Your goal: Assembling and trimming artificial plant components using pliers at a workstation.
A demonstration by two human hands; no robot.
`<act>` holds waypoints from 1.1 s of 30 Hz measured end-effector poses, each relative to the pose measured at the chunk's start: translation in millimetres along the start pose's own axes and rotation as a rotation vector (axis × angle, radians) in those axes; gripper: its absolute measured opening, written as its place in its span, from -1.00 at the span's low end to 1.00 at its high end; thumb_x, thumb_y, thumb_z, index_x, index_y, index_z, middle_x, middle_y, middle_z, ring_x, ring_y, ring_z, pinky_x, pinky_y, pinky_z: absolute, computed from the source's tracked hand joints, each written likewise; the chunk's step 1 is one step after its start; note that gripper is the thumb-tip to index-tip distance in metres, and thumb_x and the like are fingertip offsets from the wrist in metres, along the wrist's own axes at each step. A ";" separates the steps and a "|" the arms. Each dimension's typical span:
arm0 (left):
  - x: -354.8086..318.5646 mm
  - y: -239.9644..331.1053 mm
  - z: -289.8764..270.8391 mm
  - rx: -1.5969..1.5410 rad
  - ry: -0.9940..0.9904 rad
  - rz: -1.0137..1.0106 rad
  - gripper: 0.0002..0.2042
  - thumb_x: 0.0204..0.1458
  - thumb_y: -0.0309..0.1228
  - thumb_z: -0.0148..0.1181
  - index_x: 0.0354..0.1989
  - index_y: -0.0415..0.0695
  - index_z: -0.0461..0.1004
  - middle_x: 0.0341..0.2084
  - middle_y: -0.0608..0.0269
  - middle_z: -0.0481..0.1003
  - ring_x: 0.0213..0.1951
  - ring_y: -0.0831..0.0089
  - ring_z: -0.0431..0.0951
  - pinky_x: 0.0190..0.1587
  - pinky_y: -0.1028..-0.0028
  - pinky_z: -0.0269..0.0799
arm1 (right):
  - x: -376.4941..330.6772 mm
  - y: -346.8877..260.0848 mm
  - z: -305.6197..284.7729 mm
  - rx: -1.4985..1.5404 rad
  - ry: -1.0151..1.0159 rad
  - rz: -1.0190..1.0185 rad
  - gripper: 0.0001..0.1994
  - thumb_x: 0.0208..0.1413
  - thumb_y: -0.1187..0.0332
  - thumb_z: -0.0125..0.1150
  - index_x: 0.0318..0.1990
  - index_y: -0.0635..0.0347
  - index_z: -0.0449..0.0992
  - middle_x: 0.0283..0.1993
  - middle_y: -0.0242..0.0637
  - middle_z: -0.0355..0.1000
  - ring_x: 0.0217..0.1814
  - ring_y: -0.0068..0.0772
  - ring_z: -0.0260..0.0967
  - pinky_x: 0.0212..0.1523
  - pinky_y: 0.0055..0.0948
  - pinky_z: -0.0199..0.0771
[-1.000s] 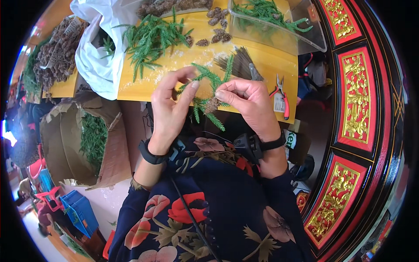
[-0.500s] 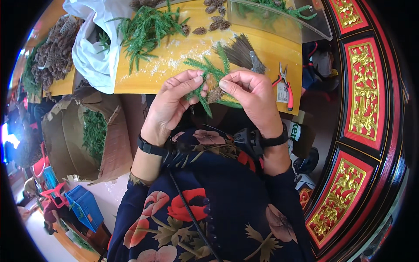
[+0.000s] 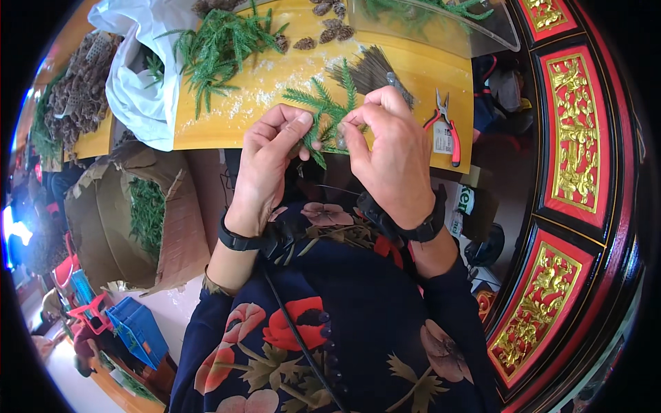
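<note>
Over the near edge of the yellow table, my left hand (image 3: 270,148) grips a green artificial pine sprig (image 3: 323,103) between thumb and fingers. Its needled tips fan out above and below the grip. My right hand (image 3: 394,155) is close beside it, thumb and fingertips pinched at the sprig's right side; what they pinch is too small to make out. A small brownish-grey bit, perhaps part of a pine cone, shows between the hands, mostly covered by fingers. Just beyond lies a bundle of thin dark wires (image 3: 372,72). Red-handled pliers (image 3: 446,127) rest to the right.
A heap of green sprigs (image 3: 220,51) and several pine cones (image 3: 335,31) lie on the yellow table (image 3: 268,89). A clear plastic bin (image 3: 441,34) stands far right, a white plastic bag (image 3: 141,89) left. An open cardboard box (image 3: 103,227) holds greenery below.
My right hand has turned, knuckles now higher and wrist lower, with its fingers still pinched at the sprig. The pine cone under the fingers has become mostly hidden. The view shifted slightly.
</note>
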State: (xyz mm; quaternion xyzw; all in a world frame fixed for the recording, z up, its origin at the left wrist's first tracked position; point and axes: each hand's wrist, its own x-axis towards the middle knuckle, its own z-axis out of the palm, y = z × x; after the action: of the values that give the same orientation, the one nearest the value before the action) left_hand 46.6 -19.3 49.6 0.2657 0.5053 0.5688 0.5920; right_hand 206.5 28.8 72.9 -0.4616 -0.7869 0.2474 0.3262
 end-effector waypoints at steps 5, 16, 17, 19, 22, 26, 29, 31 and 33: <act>-4.6 5.9 4.7 0.008 -0.016 -0.109 -0.87 0.16 -0.39 0.08 -0.26 -0.20 0.46 -0.45 0.35 0.49 -0.46 0.61 0.45 -0.44 0.68 0.25 | 0.9 -6.5 0.9 0.007 -0.046 -0.020 -0.92 -0.12 0.53 0.26 -0.42 0.28 0.50 -0.30 -0.21 0.35 -0.36 -0.13 0.39 -0.39 -0.31 0.35; 1.3 4.9 -10.0 -0.258 -0.037 -0.201 -0.89 0.11 -0.45 0.15 -0.26 -0.21 0.51 -0.45 0.39 0.49 -0.46 0.63 0.44 -0.43 0.69 0.29 | -15.6 2.2 4.1 0.202 -0.006 -0.065 -0.71 -0.21 0.52 0.41 -0.25 0.19 0.50 -0.21 -0.17 0.36 -0.24 -0.17 0.43 -0.22 -0.37 0.42; 1.9 4.5 -10.7 -0.296 -0.046 -0.234 -0.89 0.11 -0.45 0.15 -0.26 -0.21 0.51 -0.45 0.38 0.49 -0.45 0.62 0.44 -0.42 0.69 0.31 | -16.8 4.7 6.0 0.202 -0.006 -0.064 -0.71 -0.21 0.52 0.41 -0.25 0.19 0.50 -0.21 -0.17 0.36 -0.24 -0.17 0.43 -0.22 -0.37 0.42; 2.2 3.3 -9.6 -0.326 -0.034 -0.242 -0.89 0.10 -0.45 0.15 -0.26 -0.21 0.51 -0.44 0.38 0.49 -0.44 0.61 0.45 -0.41 0.69 0.34 | -18.7 12.6 12.8 0.247 -0.007 -0.104 -0.69 -0.17 0.54 0.39 -0.21 0.21 0.47 -0.16 -0.19 0.38 -0.18 -0.25 0.43 -0.20 -0.39 0.42; 2.0 2.8 -7.8 -0.388 -0.010 -0.255 -0.89 0.10 -0.46 0.15 -0.26 -0.22 0.51 -0.44 0.37 0.49 -0.43 0.59 0.46 -0.38 0.67 0.39 | -28.6 17.3 24.2 0.351 0.019 -0.096 -0.65 -0.12 0.57 0.36 -0.14 0.23 0.42 -0.12 -0.20 0.40 -0.11 -0.32 0.42 -0.16 -0.42 0.42; -0.7 8.7 -5.6 -0.359 0.050 -0.261 -0.86 0.10 -0.46 0.14 -0.22 -0.25 0.47 -0.38 0.30 0.49 -0.39 0.57 0.47 -0.32 0.61 0.42 | -33.2 17.1 29.3 0.645 0.025 0.017 -0.58 -0.04 0.60 0.30 -0.02 0.25 0.30 -0.07 -0.20 0.41 -0.01 -0.42 0.38 -0.06 -0.48 0.39; -2.3 9.2 -5.4 -0.387 0.063 -0.237 -0.88 0.09 -0.50 0.13 -0.24 -0.25 0.51 -0.39 0.33 0.52 -0.40 0.60 0.48 -0.33 0.67 0.43 | -27.9 16.5 26.1 0.908 -0.075 0.134 -0.54 -0.01 0.61 0.26 0.04 0.25 0.22 -0.07 -0.21 0.42 0.03 -0.47 0.35 0.01 -0.51 0.35; -3.8 10.0 -4.4 -0.382 0.071 -0.227 -0.87 0.09 -0.50 0.13 -0.24 -0.26 0.51 -0.39 0.32 0.52 -0.40 0.61 0.48 -0.33 0.67 0.43 | -22.1 14.0 22.5 1.209 -0.152 0.315 -0.52 0.00 0.63 0.25 0.06 0.23 0.20 -0.07 -0.19 0.41 0.04 -0.46 0.35 0.03 -0.54 0.32; -5.0 10.7 -3.3 -0.370 0.085 -0.207 -0.87 0.09 -0.50 0.13 -0.23 -0.27 0.52 -0.39 0.31 0.53 -0.39 0.61 0.49 -0.32 0.67 0.43 | -20.0 15.1 23.5 1.357 -0.192 0.409 -0.51 0.00 0.64 0.24 0.07 0.22 0.19 -0.07 -0.18 0.41 0.05 -0.46 0.35 0.04 -0.55 0.30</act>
State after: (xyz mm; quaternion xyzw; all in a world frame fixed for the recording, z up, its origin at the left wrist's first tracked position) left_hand 40.1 -22.7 59.5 0.0749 0.4414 0.5986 0.6642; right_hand 204.8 15.7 41.2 -0.2711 -0.3823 0.7781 0.4181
